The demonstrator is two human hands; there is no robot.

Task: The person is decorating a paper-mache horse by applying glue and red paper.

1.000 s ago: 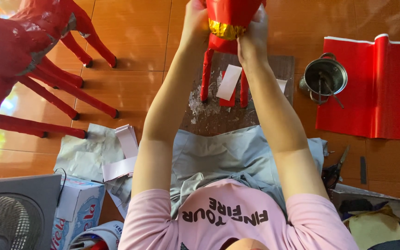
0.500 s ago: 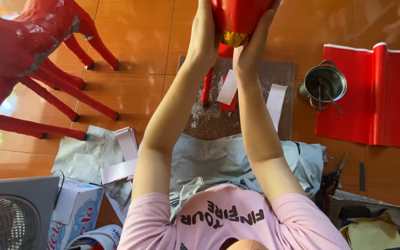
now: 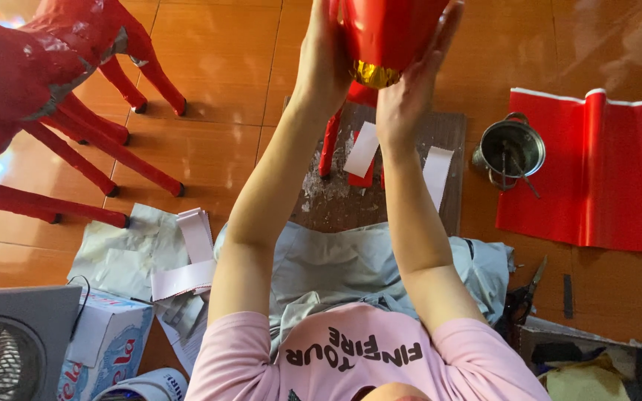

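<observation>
Orange floor tiles (image 3: 217, 67) carry a grey board (image 3: 336, 200) with white paper strips (image 3: 362, 148), a metal pot (image 3: 513, 148) and red sheet (image 3: 618, 178) beside it. Both arms stretch forward and up. The left hand (image 3: 321, 63) and right hand (image 3: 410, 89), fingers spread, press flat on either side of a red figure (image 3: 388, 33) held above the board. The step looks like smoothing its red covering; next likely calls for steady, even pressure.

We see red paper horses (image 3: 46, 82) on orange tiles, a metal pot (image 3: 512, 151) beside red sheets (image 3: 603, 174), 1 fan (image 3: 9, 349).
</observation>
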